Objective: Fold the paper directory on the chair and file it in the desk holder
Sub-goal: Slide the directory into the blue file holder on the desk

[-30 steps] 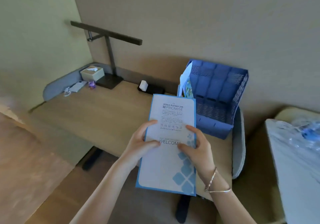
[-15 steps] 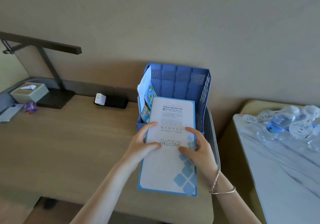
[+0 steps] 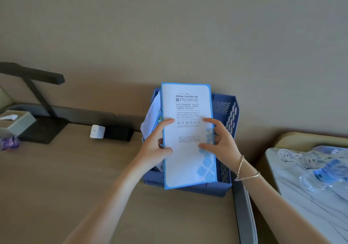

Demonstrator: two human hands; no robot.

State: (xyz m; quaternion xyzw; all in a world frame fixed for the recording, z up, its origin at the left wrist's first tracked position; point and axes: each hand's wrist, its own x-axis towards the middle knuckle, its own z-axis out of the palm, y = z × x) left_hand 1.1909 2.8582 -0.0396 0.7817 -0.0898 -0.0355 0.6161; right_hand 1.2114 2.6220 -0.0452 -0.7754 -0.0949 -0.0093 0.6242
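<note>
Hands [image 3: 190, 145], directory [image 3: 188, 160] above desk [image 3: 66, 177] holder [image 3: 227, 115]

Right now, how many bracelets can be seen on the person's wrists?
2, both on the right wrist: a beaded-looking one nearer the hand and a thin bangle just behind it. The left wrist looks bare, though its underside is hidden.

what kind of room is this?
Likely a hotel guest room: the directory in both hands reads "Hilton Garden Inn" and "Guest Service Directory", and a desk carries a lamp and tissue box.
</note>
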